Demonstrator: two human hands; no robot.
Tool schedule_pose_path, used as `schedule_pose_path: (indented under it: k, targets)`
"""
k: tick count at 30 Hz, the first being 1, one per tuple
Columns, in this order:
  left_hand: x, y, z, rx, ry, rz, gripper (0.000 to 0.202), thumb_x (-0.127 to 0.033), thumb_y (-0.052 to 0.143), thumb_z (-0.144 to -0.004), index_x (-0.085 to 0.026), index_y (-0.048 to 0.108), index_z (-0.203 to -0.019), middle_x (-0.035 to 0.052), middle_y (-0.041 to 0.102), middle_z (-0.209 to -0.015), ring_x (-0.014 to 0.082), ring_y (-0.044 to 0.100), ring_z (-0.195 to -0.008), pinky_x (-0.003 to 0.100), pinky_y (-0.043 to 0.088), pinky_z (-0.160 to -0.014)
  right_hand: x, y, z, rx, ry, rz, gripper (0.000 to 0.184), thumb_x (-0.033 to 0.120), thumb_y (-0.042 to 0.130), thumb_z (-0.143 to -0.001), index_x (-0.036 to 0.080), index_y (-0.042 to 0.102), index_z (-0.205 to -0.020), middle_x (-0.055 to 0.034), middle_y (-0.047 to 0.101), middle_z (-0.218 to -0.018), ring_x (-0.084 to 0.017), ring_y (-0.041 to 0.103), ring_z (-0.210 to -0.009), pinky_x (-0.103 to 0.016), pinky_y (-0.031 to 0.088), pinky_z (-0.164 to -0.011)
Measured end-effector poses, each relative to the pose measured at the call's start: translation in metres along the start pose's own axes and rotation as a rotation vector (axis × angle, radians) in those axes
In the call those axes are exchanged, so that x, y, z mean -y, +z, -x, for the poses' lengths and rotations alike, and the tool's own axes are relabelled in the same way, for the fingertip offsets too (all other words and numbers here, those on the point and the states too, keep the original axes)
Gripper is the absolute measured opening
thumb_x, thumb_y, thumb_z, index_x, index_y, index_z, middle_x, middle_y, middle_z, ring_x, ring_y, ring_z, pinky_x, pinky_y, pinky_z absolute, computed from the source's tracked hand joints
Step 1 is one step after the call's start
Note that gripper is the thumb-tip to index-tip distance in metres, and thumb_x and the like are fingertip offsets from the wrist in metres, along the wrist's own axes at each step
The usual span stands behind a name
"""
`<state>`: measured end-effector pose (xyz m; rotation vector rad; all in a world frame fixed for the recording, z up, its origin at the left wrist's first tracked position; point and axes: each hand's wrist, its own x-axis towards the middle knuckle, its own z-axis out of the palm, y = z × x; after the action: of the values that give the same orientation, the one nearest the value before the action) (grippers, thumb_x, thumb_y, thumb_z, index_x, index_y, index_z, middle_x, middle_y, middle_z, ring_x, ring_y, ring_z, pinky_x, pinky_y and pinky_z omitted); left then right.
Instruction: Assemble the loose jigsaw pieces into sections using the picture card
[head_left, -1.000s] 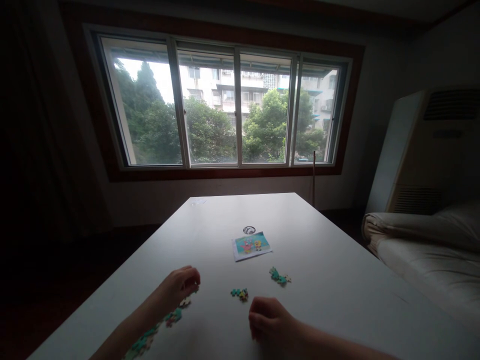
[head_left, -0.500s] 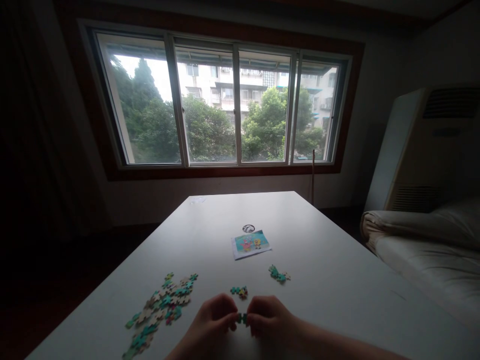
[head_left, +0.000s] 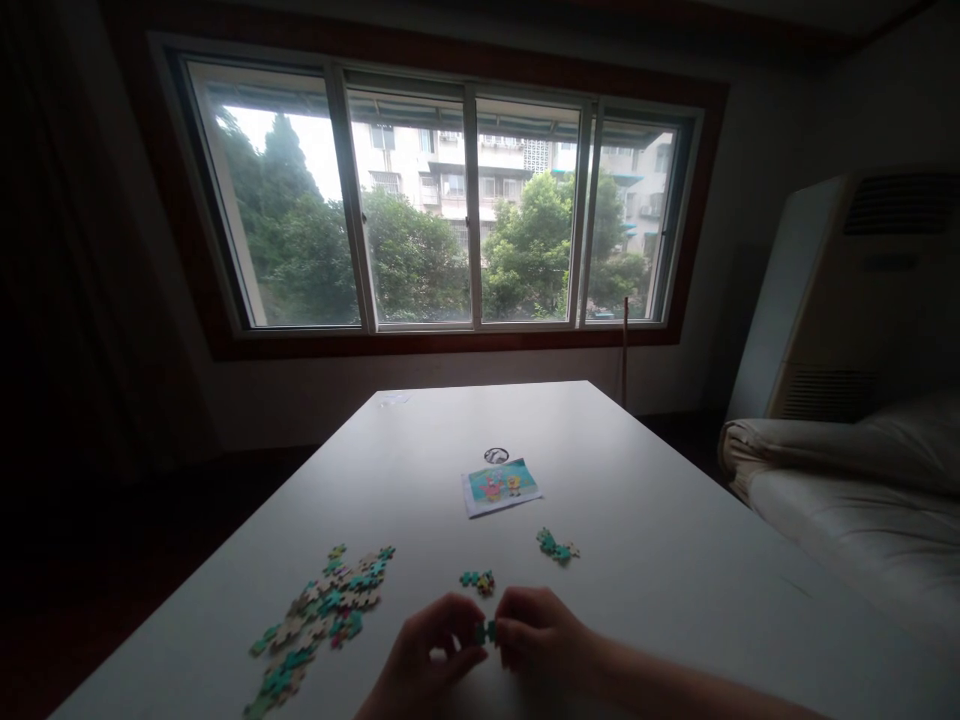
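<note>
- Nearest, the right hand (head_left: 538, 630) pinches a green puzzle bit (head_left: 490, 632) low over the table; the left hand (head_left: 417, 640), back from the pile of pieces (head_left: 324, 604), curls beside it, grip unclear: both hands now work together.
- Just beyond, a small puzzle cluster (head_left: 477, 581).
- Farther, a cartoon sheet (head_left: 504, 487).

Leafy trees (head_left: 531, 245) stand outside the window (head_left: 472, 205), a sofa (head_left: 832, 520) rightward
</note>
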<state>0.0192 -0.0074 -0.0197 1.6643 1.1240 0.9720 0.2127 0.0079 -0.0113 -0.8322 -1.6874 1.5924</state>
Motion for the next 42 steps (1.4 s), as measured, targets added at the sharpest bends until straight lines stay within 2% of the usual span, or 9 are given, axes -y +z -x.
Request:
schedule_pose_path:
  k: [7,14,22,28,38,42]
  targets:
    - [0.0,-0.001,-0.001,-0.008,0.03,-0.081,0.029,-0.049,0.069,-0.066,-0.021,0.063,-0.072,0.0035,0.066,-0.069,0.0161,0.058,-0.064,0.024,0.043,-0.056,0.001,0.0,0.001,-0.01,-0.004,-0.023,0.048,0.06,0.064,-0.067,0.014,0.055,-0.066,0.0023,0.054,-0.055,-0.01,0.048,-0.05,-0.023,0.036,-0.052]
    - [0.004,0.001,-0.001,0.013,0.025,-0.076,0.028,-0.043,0.073,-0.063,-0.02,0.059,-0.07,0.0017,0.065,-0.068,0.0153,0.057,-0.063,0.023,0.042,-0.055,-0.001,0.0,0.0,-0.018,-0.013,-0.032,0.047,0.059,0.065,-0.066,0.014,0.055,-0.07,0.0026,0.053,-0.054,-0.01,0.048,-0.049,-0.024,0.037,-0.05]
    - [0.01,0.003,0.0,0.045,0.076,-0.087,0.034,-0.044,0.072,-0.065,-0.019,0.051,-0.068,-0.0006,0.059,-0.065,0.0114,0.052,-0.058,0.02,0.039,-0.053,-0.007,0.001,-0.001,-0.029,-0.013,-0.053,0.041,0.053,0.067,-0.068,0.014,0.055,-0.072,0.0032,0.052,-0.054,-0.01,0.048,-0.049,-0.023,0.038,-0.05]
    - [0.004,0.004,0.002,0.068,0.077,-0.089,0.036,-0.043,0.072,-0.065,-0.018,0.046,-0.067,-0.0022,0.055,-0.062,0.0099,0.049,-0.057,0.018,0.037,-0.052,-0.009,-0.001,-0.001,-0.014,-0.017,-0.044,0.042,0.055,0.065,-0.069,0.014,0.057,-0.072,0.0034,0.053,-0.054,-0.009,0.048,-0.049,-0.023,0.038,-0.051]
    - [0.007,0.005,0.002,0.127,0.06,-0.066,0.038,-0.046,0.072,-0.064,-0.017,0.047,-0.066,-0.0033,0.051,-0.06,0.0084,0.042,-0.055,0.018,0.031,-0.049,-0.003,-0.001,-0.001,-0.005,-0.022,-0.012,0.033,0.046,0.066,-0.07,0.013,0.058,-0.071,0.003,0.053,-0.055,-0.009,0.048,-0.05,-0.022,0.037,-0.05]
    - [0.009,0.004,0.003,0.101,0.045,-0.086,0.033,-0.043,0.071,-0.067,-0.017,0.051,-0.068,-0.0026,0.054,-0.063,0.0093,0.045,-0.057,0.018,0.034,-0.051,0.0,-0.001,0.001,-0.015,-0.003,-0.007,0.027,0.04,0.066,-0.069,0.014,0.058,-0.069,0.0034,0.053,-0.055,-0.009,0.049,-0.05,-0.022,0.038,-0.051]
